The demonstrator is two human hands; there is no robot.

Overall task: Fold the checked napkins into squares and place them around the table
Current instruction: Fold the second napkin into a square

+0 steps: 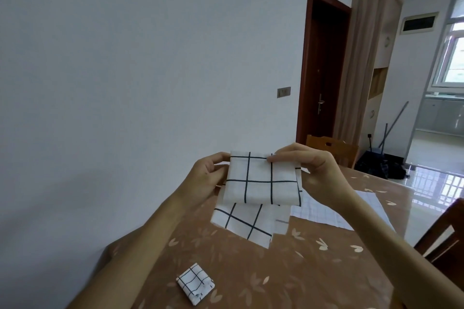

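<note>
A white napkin with dark checks (261,180) hangs folded in the air above the table. My left hand (204,178) pinches its upper left corner. My right hand (313,170) pinches its top edge near the right corner. Beneath it another checked napkin (244,223) lies partly folded on the brown leaf-patterned tablecloth (288,271). A small, square-folded checked napkin (195,283) sits near the table's front left edge.
A fine-checked white cloth (324,211) lies flat on the table at the right, partly behind my right arm. Wooden chairs stand at the far side (334,149) and at the right edge (444,246). The wall runs along the table's left.
</note>
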